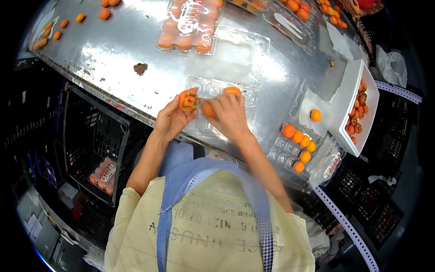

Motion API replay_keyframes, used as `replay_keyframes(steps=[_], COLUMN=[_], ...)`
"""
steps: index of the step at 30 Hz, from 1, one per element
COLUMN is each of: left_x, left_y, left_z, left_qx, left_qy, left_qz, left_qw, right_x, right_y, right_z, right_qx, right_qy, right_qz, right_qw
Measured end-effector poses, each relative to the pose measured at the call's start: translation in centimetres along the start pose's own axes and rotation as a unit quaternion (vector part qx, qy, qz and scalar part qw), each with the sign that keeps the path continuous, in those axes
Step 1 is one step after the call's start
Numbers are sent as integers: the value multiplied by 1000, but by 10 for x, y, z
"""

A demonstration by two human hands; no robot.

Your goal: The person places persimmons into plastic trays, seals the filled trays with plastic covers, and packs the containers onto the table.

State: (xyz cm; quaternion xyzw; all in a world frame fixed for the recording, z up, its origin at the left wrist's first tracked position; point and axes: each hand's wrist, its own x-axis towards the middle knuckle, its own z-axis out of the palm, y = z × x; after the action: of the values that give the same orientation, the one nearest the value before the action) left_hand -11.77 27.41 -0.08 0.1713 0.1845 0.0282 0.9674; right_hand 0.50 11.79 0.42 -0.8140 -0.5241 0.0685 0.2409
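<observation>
My left hand point(171, 119) is closed around an orange persimmon point(187, 100), its green calyx turned up toward me. In my right hand point(232, 115) is a second persimmon point(209, 109), gripped by the fingertips and slightly blurred. Both hands are above a clear plastic tray point(205, 130) with moulded cups, close to the table's near edge. Another persimmon point(232, 90) sits in the tray's far right part, partly behind my right hand.
A filled persimmon pack point(190, 27) lies beyond the tray. On the right are a partly filled tray point(283, 152) and a white foam box point(340, 106) of persimmons. A black crate point(95, 122) stands at lower left. Another person's hand point(351, 7) shows at top right.
</observation>
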Motion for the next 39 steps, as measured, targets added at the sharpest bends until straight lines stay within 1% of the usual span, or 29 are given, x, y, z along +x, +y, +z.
replay_keyframes(steps=[2, 5, 6, 8, 9, 11, 14, 17, 19, 20, 22, 26, 28, 29, 31, 32, 34, 35, 37, 38, 39], left_x=[0, -1, -1, 1, 2, 4, 5, 5, 4, 4, 3, 7, 6, 6, 4, 4, 4, 3, 2, 1, -3], left_y=[0, 0, 0, -1, -3, -6, -9, -10, -9, -11, -15, -23, -27, -26, -22, -22, -22, -22, -19, -17, -13], left_z=[-1, -1, -1, 0, 1, 3, 5, 8, 13, 15, 20, 27, 30, 31, 35, 38, 42, 41, 38, 39, 46], left_qx=[15, 43, 51, 73, 86, 110, 138, 161, 182, 193, 214, 354, 432, 502, 630, 648, 682, 692, 711, 723, 734], left_qy=[6, 23, 25, 28, 30, 34, 36, 28, 23, 26, 32, 29, 37, 29, 14, 6, -9, -18, -34, -20, -7], left_qz=[2, 5, 5, 2, 0, -3, -5, -3, -2, 19, 60, 180, 223, 238, 265, 275, 294, 277, 243, 255, 268], left_qw=[1000, 999, 998, 997, 996, 993, 990, 987, 983, 981, 974, 917, 873, 831, 730, 710, 670, 667, 659, 642, 624], right_x=[0, -1, -4, -11, -13, -16, -18, -20, -20, -21, -22, -20, -21, -22, -23, -23, -22, -22, -25, -28, -32], right_y=[-2, -7, -8, -8, -8, -7, -3, -1, -2, -3, -2, -9, -11, -12, -14, -14, -13, -12, -9, -7, -4], right_z=[-10, -31, -29, -24, -25, -28, -26, -20, -17, -15, -12, -16, -14, -13, -9, -8, -10, -11, -11, -9, -6], right_qx=[40, 142, 232, 401, 492, 654, 796, 829, 841, 847, 838, 827, 808, 799, 752, 727, 697, 681, 691, 695, 737], right_qy=[-2, 54, 73, 110, 96, 64, 38, 32, 29, 27, 5, -13, -18, -19, -25, -28, -37, -42, -46, -47, -34], right_qz=[23, 60, 99, 174, 208, 267, 280, 294, 291, 289, 296, 316, 326, 331, 333, 332, 319, 311, 313, 314, 313], right_qw=[999, 986, 965, 892, 840, 705, 535, 474, 455, 446, 459, 465, 490, 502, 568, 600, 642, 662, 650, 645, 598])
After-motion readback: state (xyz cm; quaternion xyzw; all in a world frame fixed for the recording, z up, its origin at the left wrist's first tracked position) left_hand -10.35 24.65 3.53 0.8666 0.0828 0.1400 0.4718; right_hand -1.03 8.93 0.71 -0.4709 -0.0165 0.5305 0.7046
